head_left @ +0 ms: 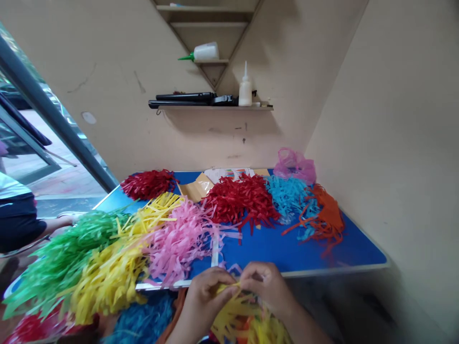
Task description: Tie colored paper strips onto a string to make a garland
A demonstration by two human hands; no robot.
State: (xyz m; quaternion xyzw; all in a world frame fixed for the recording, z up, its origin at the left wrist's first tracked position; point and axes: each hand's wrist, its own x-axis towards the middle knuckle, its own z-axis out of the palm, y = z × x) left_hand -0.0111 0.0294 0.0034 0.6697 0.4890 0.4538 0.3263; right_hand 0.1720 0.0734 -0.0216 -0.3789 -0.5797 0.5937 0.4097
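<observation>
The left hand (208,292) and right hand (265,284) sit just beside each other, fingers (215,275) curled and thumbs (225,297) pinching; the 2 forearms (304,322) angle inward from the lower edge.

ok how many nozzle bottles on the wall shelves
2: green-tipped bottle lying in the triangular shelf, white-tipped bottle upright on the long shelf below. More may be hidden.

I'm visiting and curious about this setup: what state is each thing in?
Left hand, closed on yellow strips
Right hand, pinching the same strips
Green-tipped bottle, lying on its side
White-tipped bottle, upright
Black object, lying flat
Pink plastic, crumpled
Yellow bundle, drooping over the table edge
Green bundle, loose, spread out
Pink bundle, loose, spread out
Red bundles, loose
Light-blue bundle, partly covered by orange strips
</observation>
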